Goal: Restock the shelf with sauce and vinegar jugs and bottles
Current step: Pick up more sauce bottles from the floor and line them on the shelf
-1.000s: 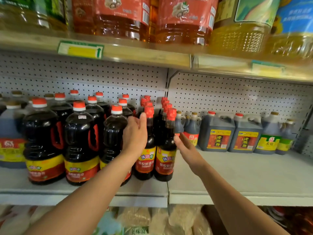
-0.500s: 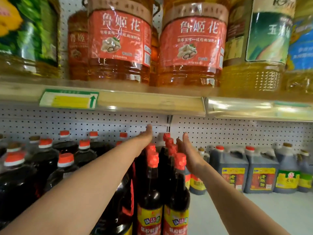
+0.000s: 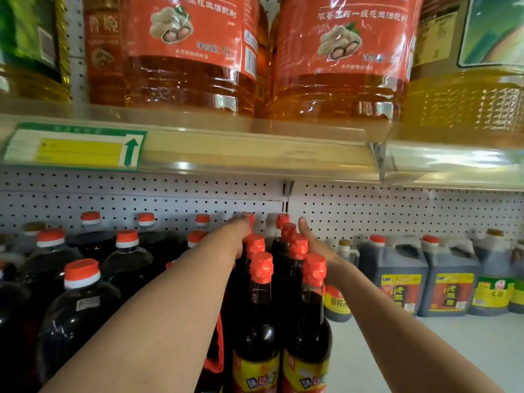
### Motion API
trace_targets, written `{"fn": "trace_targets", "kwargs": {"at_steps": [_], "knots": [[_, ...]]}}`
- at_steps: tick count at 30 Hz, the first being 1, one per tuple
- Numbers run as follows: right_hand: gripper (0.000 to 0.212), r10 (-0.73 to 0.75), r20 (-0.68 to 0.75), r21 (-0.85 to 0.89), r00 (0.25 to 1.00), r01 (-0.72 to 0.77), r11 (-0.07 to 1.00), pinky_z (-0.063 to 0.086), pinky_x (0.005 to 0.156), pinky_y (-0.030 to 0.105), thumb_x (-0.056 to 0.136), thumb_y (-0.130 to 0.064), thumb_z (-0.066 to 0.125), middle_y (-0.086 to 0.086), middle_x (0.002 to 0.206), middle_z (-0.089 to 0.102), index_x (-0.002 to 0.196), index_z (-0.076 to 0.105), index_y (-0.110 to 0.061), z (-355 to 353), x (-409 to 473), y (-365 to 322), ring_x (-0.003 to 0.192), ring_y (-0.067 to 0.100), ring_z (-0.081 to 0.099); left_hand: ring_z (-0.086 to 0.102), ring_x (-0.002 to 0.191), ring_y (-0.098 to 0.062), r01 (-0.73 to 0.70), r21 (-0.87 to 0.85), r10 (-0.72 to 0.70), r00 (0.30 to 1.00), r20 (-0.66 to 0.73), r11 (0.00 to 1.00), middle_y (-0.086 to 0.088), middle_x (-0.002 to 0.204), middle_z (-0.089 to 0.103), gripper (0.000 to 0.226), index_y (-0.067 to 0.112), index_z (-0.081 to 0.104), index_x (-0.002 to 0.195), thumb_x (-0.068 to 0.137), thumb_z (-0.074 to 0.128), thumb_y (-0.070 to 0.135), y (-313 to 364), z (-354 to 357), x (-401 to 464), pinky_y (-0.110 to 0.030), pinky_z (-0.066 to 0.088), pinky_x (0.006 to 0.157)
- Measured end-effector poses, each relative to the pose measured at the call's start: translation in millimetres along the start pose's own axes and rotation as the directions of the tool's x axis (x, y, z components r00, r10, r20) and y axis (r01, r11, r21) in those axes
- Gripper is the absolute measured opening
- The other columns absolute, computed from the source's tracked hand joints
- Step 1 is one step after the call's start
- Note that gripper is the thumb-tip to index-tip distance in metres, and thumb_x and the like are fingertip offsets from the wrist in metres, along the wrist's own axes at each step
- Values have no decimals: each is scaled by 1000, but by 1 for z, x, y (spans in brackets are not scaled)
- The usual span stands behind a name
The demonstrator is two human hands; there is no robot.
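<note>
Both hands reach deep along the two rows of tall red-capped sauce bottles (image 3: 262, 321) on the shelf (image 3: 425, 344). The left hand (image 3: 236, 234) lies flat-fingered against the left row; the right hand (image 3: 314, 245) is open, thumb up, beside the right row; neither grip holds anything. To square the rows well, I would press evenly from both sides and slide them back together, keeping labels facing front and caps clear of the jugs (image 3: 82, 307) alongside. The oil jug (image 3: 190, 52) above reads "5L"; the vinegar jug (image 3: 397, 276) label is too blurred to read.
</note>
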State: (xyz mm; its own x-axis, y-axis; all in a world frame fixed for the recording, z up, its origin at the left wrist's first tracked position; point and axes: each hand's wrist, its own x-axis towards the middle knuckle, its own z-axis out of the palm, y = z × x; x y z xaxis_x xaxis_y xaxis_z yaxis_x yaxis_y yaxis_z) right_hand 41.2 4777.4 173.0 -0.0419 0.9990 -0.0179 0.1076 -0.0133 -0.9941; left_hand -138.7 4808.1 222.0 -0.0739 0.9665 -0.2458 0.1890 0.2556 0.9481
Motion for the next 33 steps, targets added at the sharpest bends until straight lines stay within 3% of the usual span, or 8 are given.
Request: {"fn": "trace_targets", "kwargs": {"at_steps": [3,7,10,12,14,19,25,33], "knots": [[70,18,-27,-65,999,-20,998,47,95,42,92,-76,32,17,135,61,118,62,-18,0,2,-7,102,26,64,45,133,-45,-5,61,3,1000,23,998,-24,148,44,60,10,40,147,104,37,51,-3,-5,2,-59,37,107],[79,53,-26,-109,998,-56,992,36,114,53,92,-77,31,19,145,53,140,54,-19,-1,10,-5,130,35,53,44,134,-45,7,32,-10,997,81,999,-21,151,41,65,18,38,149,98,46,57,-5,-6,12,-64,37,107],[58,49,-12,-85,999,-50,995,51,86,39,93,-75,31,4,109,72,105,64,-29,-5,11,-4,91,18,67,46,132,-46,12,41,-18,990,137,999,-22,149,44,73,16,36,149,93,51,60,-3,-5,16,-65,40,104],[57,42,-22,-130,999,-45,990,51,62,26,95,-74,27,-8,78,76,97,64,-31,-6,11,-4,68,7,71,45,133,-45,11,66,-21,986,165,998,-23,148,45,77,14,36,149,92,52,63,-1,-5,18,-66,40,104],[60,15,-49,-165,999,-23,986,47,54,22,96,-72,25,-12,65,74,95,65,-27,-5,12,-4,60,3,71,48,131,-45,-1,86,-14,986,169,996,-23,147,46,79,14,35,149,90,52,65,0,-6,21,-65,41,103],[65,27,-50,-124,998,-33,992,48,63,31,95,-72,28,1,72,75,91,66,-20,-2,9,-3,75,18,68,50,128,-45,-23,52,15,989,149,998,-23,144,49,87,12,38,146,83,60,67,-5,-6,21,-62,43,103],[60,14,-106,-108,994,-26,994,49,53,26,97,-69,31,0,68,72,89,64,-20,2,1,-4,61,12,69,46,132,-45,-89,-12,89,977,194,996,-23,146,46,74,19,46,141,79,74,50,-16,-8,16,-62,39,107],[66,-23,-140,-127,990,5,992,51,49,22,93,-72,35,5,72,73,93,65,-13,5,-4,-3,62,13,70,53,124,-46,-122,26,115,976,183,992,-20,149,44,77,26,40,149,83,67,54,-19,-9,15,-60,46,102]]}}
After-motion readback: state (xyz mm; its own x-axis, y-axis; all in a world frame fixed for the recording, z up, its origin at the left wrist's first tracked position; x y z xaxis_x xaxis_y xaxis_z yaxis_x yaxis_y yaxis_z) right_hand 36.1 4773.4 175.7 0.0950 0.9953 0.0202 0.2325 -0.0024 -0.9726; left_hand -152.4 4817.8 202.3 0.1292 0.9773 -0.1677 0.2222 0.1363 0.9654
